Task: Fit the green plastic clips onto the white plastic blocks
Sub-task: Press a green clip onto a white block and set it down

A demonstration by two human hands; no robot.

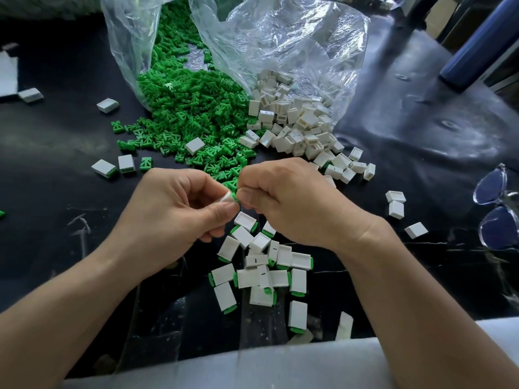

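The left hand (179,209) and the right hand (283,203) were curled close together above the black desk (56,141), both pinching one small white block (228,198) with a bit of green clip (237,202) showing at its end. Behind them, a big heap of green clips (191,113) and a heap of white blocks (295,127) spilled from clear bags (280,37). Finished blocks (264,270) lay just under the hands.

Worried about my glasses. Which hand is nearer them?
Right. The right hand, pinching a green clip, is left of the glasses, apart from them; the left hand, holding a white block, is farther left.
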